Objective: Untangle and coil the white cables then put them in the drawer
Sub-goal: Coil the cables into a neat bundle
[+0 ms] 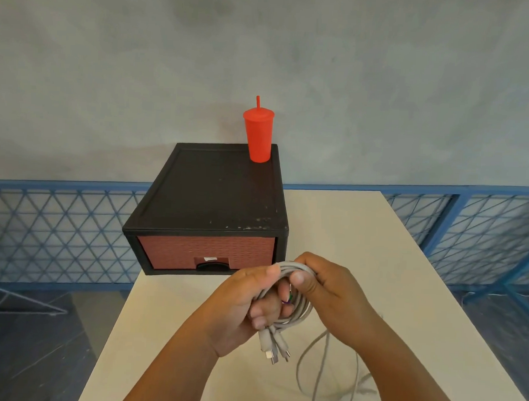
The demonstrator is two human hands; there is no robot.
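From 9 through 12 to 3 o'clock, behind everything: grey wall, blue mesh railing along its foot. From 6 o'clock up toward 1 o'clock: white table. At the table's far left corner, about 11 o'clock from the hands: black drawer unit. Reddish drawer pushed fully in, dark handle recess low in the middle of its front. On the unit's top, back right corner: red tumbler with lid and straw, upright. Just in front of the shut drawer, raised above the table: both hands. Left hand curled round the coiled white cable from 9 o'clock, fingers through the loop. Right hand gripping the coil's top from 3 o'clock, thumb pressing on the strands. Hanging from the coil at 6 o'clock: three connector ends. At 5 o'clock, lying on the table partly under the right forearm: loose white cable, uncoiled.
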